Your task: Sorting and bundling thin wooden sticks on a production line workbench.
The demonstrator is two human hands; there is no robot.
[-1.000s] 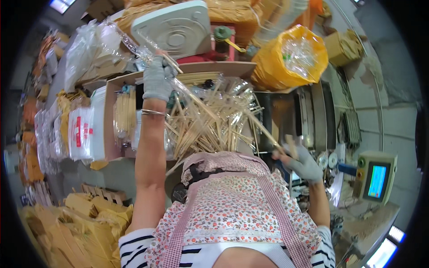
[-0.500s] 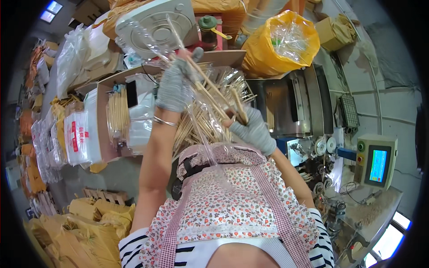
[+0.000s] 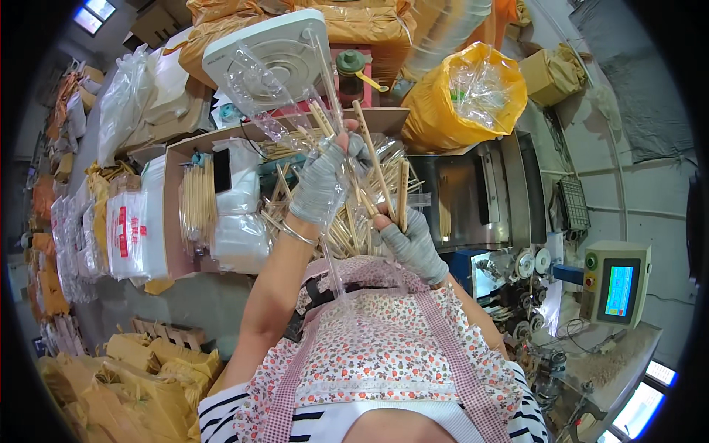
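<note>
My left hand [image 3: 321, 181], in a grey fingertip-less glove, is closed on wooden chopsticks [image 3: 320, 118] and long strips of clear plastic wrapper [image 3: 258, 92]. Its thumb and fingers press together near the top. To its right and a little nearer, my right hand [image 3: 412, 240], gloved alike, grips a few loose chopsticks [image 3: 403, 193] that point upward and fan apart. Below both hands lies a heap of chopsticks [image 3: 341, 230], some mixed with clear film, in a cardboard box [image 3: 384, 117]. My fingers partly hide how many sticks each hand holds.
Left in the box are a chopstick bundle [image 3: 198, 196], a black phone [image 3: 222, 170] and clear bags [image 3: 242, 232]. Behind stand a white appliance [image 3: 277, 63], a green-lidded jar [image 3: 350, 74] and a yellow bag of film [image 3: 428, 100]. A machine with a control screen [image 3: 620, 288] is at right.
My left hand has come lower and to the right, closer to my right hand. The chopsticks in my right hand now stand more upright and spread apart.
</note>
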